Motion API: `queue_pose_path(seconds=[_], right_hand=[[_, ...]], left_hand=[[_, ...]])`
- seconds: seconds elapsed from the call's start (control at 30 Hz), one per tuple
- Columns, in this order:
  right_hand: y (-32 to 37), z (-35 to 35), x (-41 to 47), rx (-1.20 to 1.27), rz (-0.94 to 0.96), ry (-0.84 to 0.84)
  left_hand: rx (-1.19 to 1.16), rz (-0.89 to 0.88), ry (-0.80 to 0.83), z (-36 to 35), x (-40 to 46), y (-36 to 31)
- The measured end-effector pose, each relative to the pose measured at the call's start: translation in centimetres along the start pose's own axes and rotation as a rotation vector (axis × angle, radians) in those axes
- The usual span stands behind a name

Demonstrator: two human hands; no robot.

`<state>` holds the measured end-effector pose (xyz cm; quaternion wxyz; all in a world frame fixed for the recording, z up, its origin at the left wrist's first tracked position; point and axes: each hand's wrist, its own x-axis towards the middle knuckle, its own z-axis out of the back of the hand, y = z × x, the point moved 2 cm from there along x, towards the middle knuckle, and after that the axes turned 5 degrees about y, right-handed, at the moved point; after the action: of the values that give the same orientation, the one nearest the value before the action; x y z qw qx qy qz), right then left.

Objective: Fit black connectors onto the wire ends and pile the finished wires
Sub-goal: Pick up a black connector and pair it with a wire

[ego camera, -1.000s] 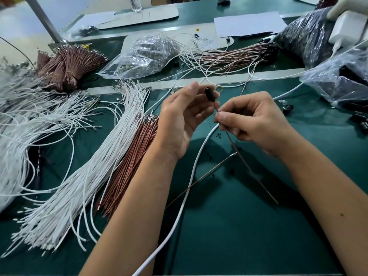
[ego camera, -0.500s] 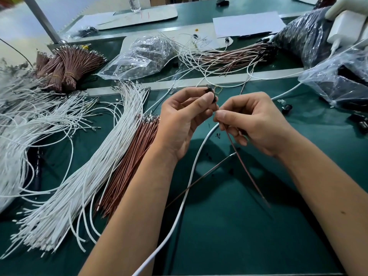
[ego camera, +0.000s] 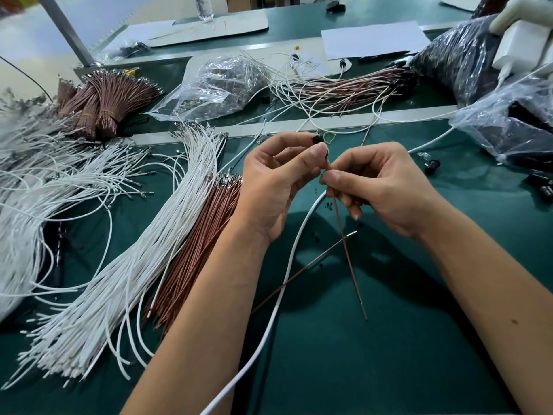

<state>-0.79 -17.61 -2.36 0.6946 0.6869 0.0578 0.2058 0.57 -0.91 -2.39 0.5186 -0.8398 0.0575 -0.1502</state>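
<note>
Looking down from the head camera, the left hand pinches a black connector between thumb and forefinger, the other fingers loosely curled behind it; the right hand pinches a brown wire just below that connector, thumb pressed against the forefinger, and the wire's free tail hangs down over the green worktop; whether the wire end has already entered the connector cannot be told, since the fingertips cover the joint; the main risk, as a judgement, is the thin wire buckling if pushed off-axis, because the grip sits so close to the tip that the terminal could bend or miss its slot; a second loose brown wire and a thick white cable cross under the hands and could snag the hanging tail; the connector is small and could slip from the pinch and fall among the white wires and brown wires lying left, well apart from the finished pile beyond the hands
</note>
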Motion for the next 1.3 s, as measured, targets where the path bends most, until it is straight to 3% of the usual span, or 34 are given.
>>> queue_pose_path(seconds=[1.3], right_hand=[[-0.12,0.06,0.1,-0.116,-0.002,0.017]], left_hand=[[0.031,-0.11,-0.085,-0.26,-0.09,-0.25]])
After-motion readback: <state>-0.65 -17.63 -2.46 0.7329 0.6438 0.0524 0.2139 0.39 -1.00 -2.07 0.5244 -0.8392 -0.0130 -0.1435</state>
